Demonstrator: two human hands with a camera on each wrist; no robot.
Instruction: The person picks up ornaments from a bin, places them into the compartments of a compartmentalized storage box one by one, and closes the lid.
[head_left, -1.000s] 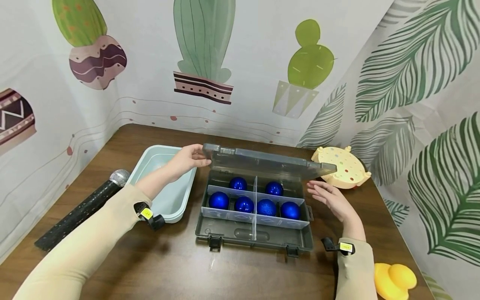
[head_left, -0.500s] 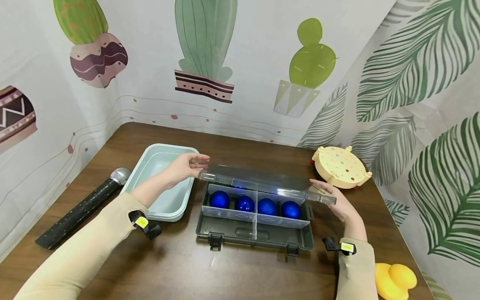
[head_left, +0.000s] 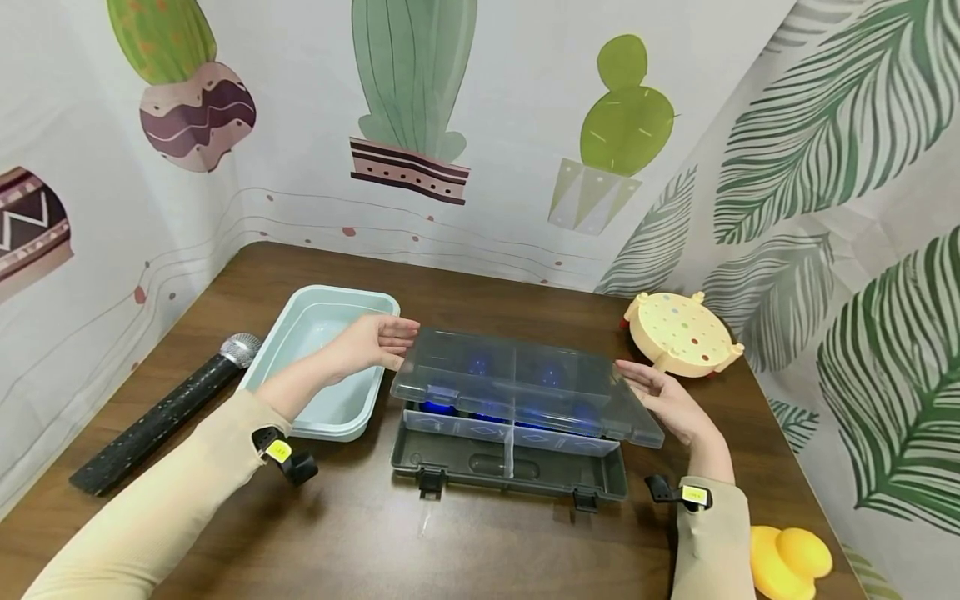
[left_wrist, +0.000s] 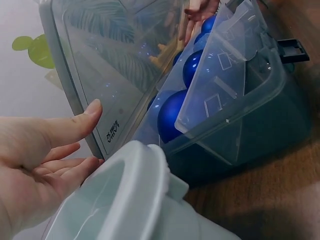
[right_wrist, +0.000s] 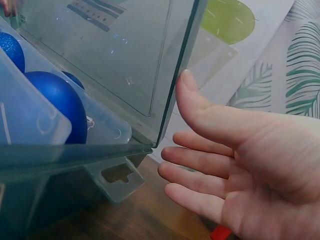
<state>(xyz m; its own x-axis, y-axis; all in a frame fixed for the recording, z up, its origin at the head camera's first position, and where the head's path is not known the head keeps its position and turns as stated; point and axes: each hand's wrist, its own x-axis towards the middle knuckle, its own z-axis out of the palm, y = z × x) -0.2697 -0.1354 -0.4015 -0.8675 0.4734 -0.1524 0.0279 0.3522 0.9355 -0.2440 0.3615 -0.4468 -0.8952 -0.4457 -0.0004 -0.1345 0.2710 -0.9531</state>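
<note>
A grey transparent storage box stands mid-table, its hinged lid tilted low over the back and middle of it. Several shiny blue balls sit in its divided compartments, seen dimly through the lid. My left hand is at the lid's left edge, thumb against the rim and fingers fairly straight in the left wrist view. On the opposite side my right hand is beside the lid's right edge; the right wrist view shows its thumb at the rim and its fingers extended.
A pale blue tub stands left of the box, under my left forearm. Further left lies a black microphone. A round yellow toy with coloured dots is at the back right, a yellow rubber duck at the front right.
The lid has swung forward and down from nearly upright, covering most of the balls. My left hand has moved slightly down and left along with it; my right hand has stayed nearly in place.
</note>
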